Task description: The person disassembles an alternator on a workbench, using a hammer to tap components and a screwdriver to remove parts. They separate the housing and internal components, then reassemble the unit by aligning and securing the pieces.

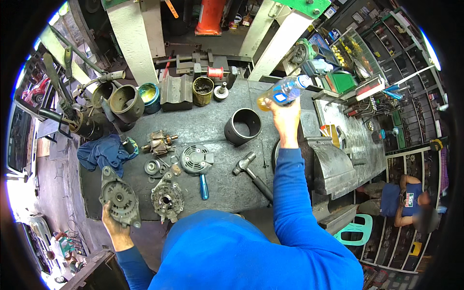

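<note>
My left hand point(115, 226) is closed on the lower edge of a grey metal alternator housing point(119, 199), held up at the bench's left front corner. My right hand point(286, 116) grips a clear plastic bottle point(286, 91) with yellowish liquid at its base end; the bottle is tilted, its white cap toward the upper right. Between the hands lie an alternator rotor point(160, 142), a round vented cover point(196, 158), a second alternator housing point(167, 196), a small pulley-like part point(153, 167) and a blue-handled screwdriver point(204, 187). A hammer point(251, 176) rests below a dark open cylinder point(243, 126).
A blue rag point(107, 153) lies at the bench's left. Several cans, including a blue one point(149, 98), and a metal block point(176, 93) line the back edge. To the right stand a curved metal piece point(328, 164) and a green stool point(355, 230); a person point(403, 199) is beyond.
</note>
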A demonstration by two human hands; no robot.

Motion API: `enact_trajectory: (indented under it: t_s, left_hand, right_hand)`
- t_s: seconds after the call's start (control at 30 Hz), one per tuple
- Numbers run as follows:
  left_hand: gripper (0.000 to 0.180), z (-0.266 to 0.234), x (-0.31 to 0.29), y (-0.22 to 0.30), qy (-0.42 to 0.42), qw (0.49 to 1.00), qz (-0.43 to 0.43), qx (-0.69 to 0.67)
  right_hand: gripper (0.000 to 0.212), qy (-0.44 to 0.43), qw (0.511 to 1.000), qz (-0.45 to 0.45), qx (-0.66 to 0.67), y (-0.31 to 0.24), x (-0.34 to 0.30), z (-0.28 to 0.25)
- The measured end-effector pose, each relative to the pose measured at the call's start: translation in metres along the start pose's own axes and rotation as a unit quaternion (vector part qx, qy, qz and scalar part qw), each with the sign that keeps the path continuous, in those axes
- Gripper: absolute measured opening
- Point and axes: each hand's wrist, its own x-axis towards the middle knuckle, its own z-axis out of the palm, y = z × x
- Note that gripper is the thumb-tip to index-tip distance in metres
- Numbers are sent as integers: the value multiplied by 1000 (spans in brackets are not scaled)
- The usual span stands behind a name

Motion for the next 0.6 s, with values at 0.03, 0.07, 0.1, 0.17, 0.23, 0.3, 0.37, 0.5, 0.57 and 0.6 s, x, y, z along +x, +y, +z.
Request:
enact_trajectory:
  t_s: [0.03, 0.07, 0.1, 0.17, 0.23, 0.3, 0.37, 0.5, 0.57, 0.6]
  left_hand:
    - [41, -1, 9, -1, 24, 1000, 3, 21]
    - [40, 0, 17, -2, 26, 999, 9, 34]
    - [39, 2, 23, -4, 61, 997, 9, 49]
    - [39, 8, 24, -6, 28, 996, 39, 75]
    - [40, 17, 18, -9, 53, 993, 52, 88]
    - [41, 26, 8, -9, 126, 974, 89, 164]
    - [39, 35, -2, -9, 134, 974, 105, 152]
    - [37, 43, -23, -6, 119, 975, 120, 143]
    - [37, 41, -33, -5, 138, 973, 122, 141]
    - [37, 39, -36, -6, 140, 974, 121, 134]
  right_hand:
    - [70, 32, 999, 25, -29, 20, 8, 1]
    - [72, 35, 993, 9, -111, 42, 10, -2]
    - [74, 42, 978, 32, -200, 64, 14, -1]
    - [78, 57, 973, 71, -214, 106, 20, 6]
    - [78, 76, 966, 87, -233, 142, 23, 16]
    - [75, 72, 959, 16, -272, 168, 19, 23]
    - [77, 59, 978, 10, -197, 185, 17, 30]
    - [89, 65, 988, 74, -119, 195, 8, 29]
    - [82, 68, 987, 66, -132, 185, -3, 22]
    - [80, 64, 983, 55, -162, 176, -12, 16]
